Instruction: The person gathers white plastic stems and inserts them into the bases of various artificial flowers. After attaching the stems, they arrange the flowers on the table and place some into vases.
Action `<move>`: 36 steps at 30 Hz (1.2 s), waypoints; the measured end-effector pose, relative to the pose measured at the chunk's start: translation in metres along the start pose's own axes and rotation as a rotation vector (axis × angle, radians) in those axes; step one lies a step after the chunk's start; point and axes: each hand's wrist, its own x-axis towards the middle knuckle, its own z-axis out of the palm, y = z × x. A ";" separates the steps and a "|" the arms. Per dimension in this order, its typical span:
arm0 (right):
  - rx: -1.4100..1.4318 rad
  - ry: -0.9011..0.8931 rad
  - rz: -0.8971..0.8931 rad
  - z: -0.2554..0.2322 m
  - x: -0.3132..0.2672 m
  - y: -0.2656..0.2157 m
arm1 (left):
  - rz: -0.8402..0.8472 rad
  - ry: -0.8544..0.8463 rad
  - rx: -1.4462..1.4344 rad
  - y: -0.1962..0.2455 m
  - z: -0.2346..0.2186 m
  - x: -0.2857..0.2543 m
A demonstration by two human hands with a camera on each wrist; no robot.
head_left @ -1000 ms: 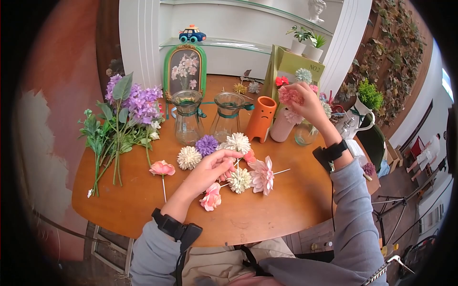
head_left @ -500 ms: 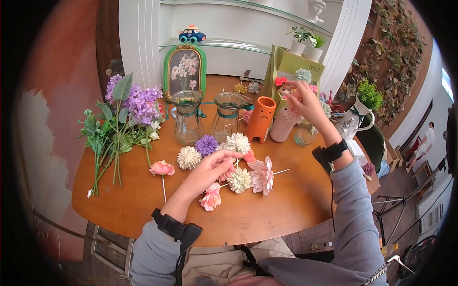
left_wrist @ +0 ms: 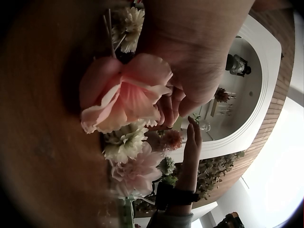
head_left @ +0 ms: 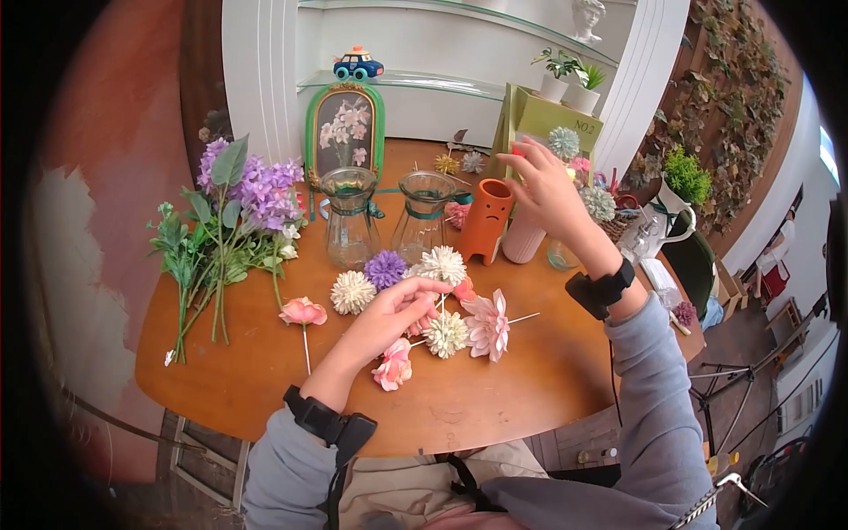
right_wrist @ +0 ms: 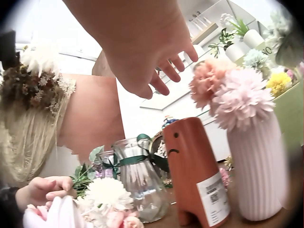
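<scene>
My right hand (head_left: 552, 190) is raised with its fingers spread, holding nothing. Just beyond it, a pale pink ribbed vase (right_wrist: 259, 166) holds a coral carnation-like flower (right_wrist: 205, 81) and a pale pink flower (right_wrist: 243, 100); in the head view the hand covers these blooms. My left hand (head_left: 402, 311) stays low over the table, fingers loosely curled, with no stem visible in them. Around it lie a white pompom flower (head_left: 442, 263), a cream flower (head_left: 446, 335), a pink rose (left_wrist: 124, 95) and a large pale pink flower (head_left: 487, 326).
Beside the ribbed vase stands an orange sad-faced vase (head_left: 488, 221), then two glass vases (head_left: 420, 221) with green ribbons. Purple flower stems (head_left: 256, 196) lie at the left. A green picture frame (head_left: 345, 134) and a green NO.2 box (head_left: 565, 124) stand behind.
My right hand has let go of the coral flower at the ribbed vase, and its fingers have spread as it moved slightly left. The left hand has stayed in place.
</scene>
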 end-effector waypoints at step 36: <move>0.209 -1.058 0.387 0.139 0.074 0.021 | 0.013 -0.025 -0.045 -0.005 -0.001 0.001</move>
